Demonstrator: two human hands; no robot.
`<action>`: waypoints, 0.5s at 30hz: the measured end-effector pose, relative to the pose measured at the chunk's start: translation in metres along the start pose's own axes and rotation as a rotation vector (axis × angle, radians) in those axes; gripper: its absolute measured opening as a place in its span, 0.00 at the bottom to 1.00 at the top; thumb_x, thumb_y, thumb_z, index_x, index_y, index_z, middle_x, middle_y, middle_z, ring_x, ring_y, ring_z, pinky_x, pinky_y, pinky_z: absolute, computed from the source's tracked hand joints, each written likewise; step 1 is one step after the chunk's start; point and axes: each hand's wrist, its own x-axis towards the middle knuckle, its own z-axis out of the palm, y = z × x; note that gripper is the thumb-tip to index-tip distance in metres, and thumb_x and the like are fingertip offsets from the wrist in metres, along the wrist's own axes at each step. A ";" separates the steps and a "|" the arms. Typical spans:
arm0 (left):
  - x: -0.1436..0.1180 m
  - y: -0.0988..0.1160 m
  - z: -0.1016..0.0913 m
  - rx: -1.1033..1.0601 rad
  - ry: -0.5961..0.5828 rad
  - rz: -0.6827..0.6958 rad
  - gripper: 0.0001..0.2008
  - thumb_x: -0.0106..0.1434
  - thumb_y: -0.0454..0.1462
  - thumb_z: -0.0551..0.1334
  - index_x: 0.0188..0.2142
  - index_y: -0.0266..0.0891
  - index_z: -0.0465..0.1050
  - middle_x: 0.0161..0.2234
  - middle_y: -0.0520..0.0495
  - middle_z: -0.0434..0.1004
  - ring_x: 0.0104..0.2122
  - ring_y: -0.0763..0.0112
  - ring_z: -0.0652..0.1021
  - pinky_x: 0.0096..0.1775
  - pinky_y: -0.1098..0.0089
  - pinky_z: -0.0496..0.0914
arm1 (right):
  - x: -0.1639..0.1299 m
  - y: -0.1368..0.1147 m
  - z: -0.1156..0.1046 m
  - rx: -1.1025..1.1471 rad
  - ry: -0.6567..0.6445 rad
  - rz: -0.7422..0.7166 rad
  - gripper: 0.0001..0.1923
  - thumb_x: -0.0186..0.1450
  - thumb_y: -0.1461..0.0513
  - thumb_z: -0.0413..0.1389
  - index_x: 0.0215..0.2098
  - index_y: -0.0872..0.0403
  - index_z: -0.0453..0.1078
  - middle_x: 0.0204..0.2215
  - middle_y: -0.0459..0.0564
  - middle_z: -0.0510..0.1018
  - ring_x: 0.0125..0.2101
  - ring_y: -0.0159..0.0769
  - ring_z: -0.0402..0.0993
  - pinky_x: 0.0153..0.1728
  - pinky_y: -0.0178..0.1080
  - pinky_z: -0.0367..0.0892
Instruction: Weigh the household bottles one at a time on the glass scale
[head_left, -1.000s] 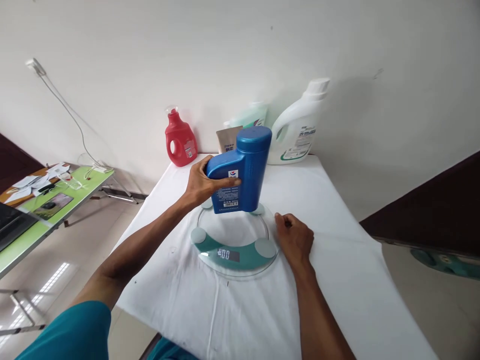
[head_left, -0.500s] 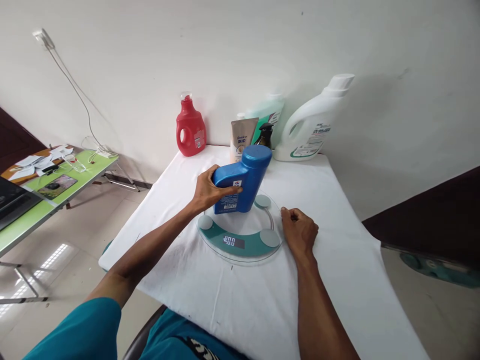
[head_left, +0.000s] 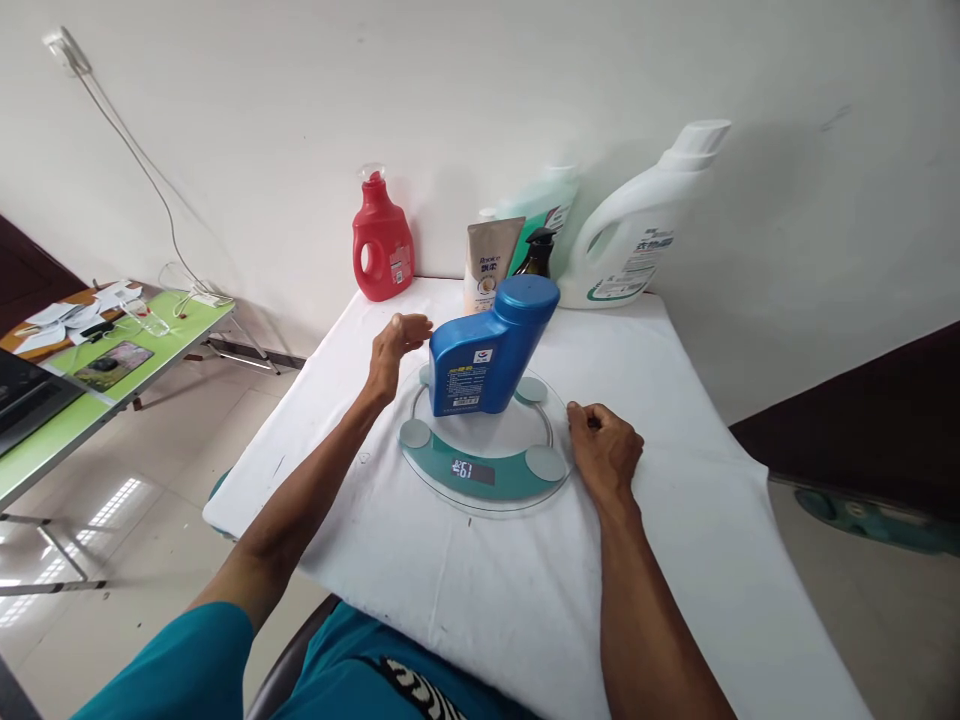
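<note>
A blue bottle with a wide blue cap stands on a round glass scale, towards its back. The scale's lit display shows digits that look like 61. Just left of the bottle, my left hand is open, fingers stretched towards the bottle's upper corner and holding nothing. My right hand rests on the white cloth by the scale's right rim, its fingers curled into a loose fist with the knuckles at the glass edge. Nothing shows inside that fist.
Along the wall stand a red jug, a Rejoice tube, a dark pump bottle, a pale green bottle and a large white jug. A green table with papers and a laptop is at the left.
My left hand has let go of the blue bottle and drawn off to its left. The bottle now stands free, and the display has gone from zeros to another reading.
</note>
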 end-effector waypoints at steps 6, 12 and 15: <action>0.011 -0.060 -0.023 -0.104 0.300 -0.208 0.34 0.64 0.65 0.57 0.36 0.36 0.78 0.41 0.36 0.82 0.40 0.59 0.82 0.48 0.58 0.74 | -0.003 -0.001 -0.001 0.029 -0.013 0.019 0.19 0.60 0.45 0.49 0.22 0.48 0.61 0.20 0.49 0.71 0.26 0.41 0.64 0.36 0.43 0.59; 0.005 -0.071 -0.018 -0.141 0.212 -0.241 0.33 0.63 0.65 0.59 0.36 0.36 0.79 0.39 0.37 0.82 0.40 0.59 0.82 0.48 0.57 0.75 | -0.002 -0.002 -0.001 0.003 -0.008 0.018 0.20 0.60 0.44 0.48 0.21 0.48 0.60 0.20 0.48 0.70 0.25 0.41 0.64 0.35 0.43 0.58; 0.003 -0.070 -0.016 -0.123 0.199 -0.258 0.33 0.64 0.65 0.58 0.36 0.35 0.79 0.38 0.37 0.82 0.39 0.58 0.82 0.48 0.57 0.75 | -0.001 -0.003 -0.001 0.001 -0.014 0.036 0.20 0.59 0.44 0.48 0.21 0.48 0.61 0.19 0.48 0.71 0.25 0.41 0.65 0.35 0.43 0.59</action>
